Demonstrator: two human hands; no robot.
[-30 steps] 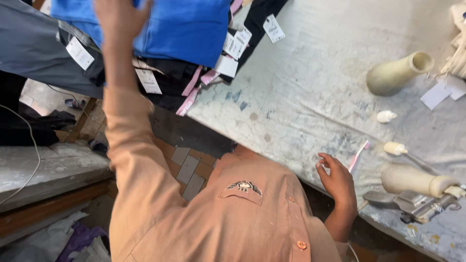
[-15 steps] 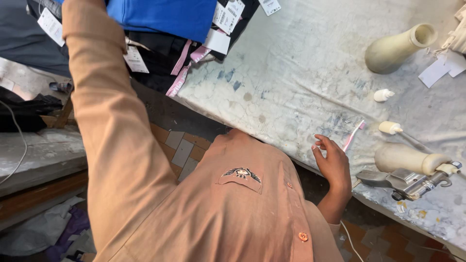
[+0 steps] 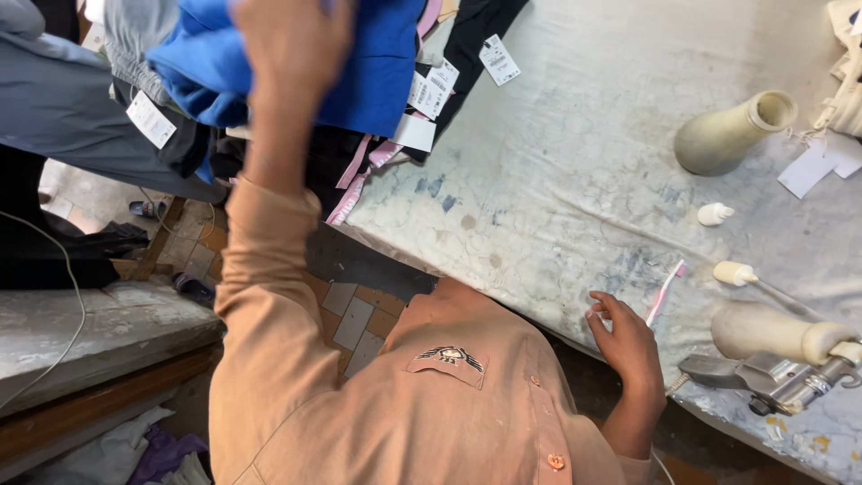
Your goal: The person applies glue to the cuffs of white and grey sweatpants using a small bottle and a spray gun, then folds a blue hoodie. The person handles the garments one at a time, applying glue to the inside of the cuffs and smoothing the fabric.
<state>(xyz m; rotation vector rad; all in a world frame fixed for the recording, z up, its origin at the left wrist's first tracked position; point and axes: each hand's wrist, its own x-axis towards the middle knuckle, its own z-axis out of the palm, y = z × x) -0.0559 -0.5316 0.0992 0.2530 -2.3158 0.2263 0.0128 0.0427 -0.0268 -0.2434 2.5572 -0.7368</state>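
- The left hand (image 3: 292, 54), at the top of the frame left of centre, is clenched into a bunch of blue cloth (image 3: 373, 63); the arm in a tan sleeve (image 3: 269, 296) runs up to it from the lower centre.
- The blue cloth sits on a heap of dark garments (image 3: 467, 45) at the upper left edge of the table (image 3: 575, 162), with paper tags (image 3: 431, 90) hanging from the heap.
- By its folds the cloth looks soft and limp, light enough for one hand, and not fragile. It will sag and drag its neighbours, so a full fistful of gathered fabric, as here, seems the safest hold; a pinch at an edge would likely let it slide or unfold.
- The tags dangle loose and could snag on other garments.
- The right hand (image 3: 628, 346), at the lower right, rests on the table's near edge with fingers curled loosely and touching a pink toothbrush (image 3: 663, 292); I cannot tell whether it actually grips the toothbrush.
- At the right of the frame lie a cream vase (image 3: 727, 135) on its side, a small white cap (image 3: 714, 214), and a metal tool (image 3: 772, 377) beside a pale handle (image 3: 772, 330).
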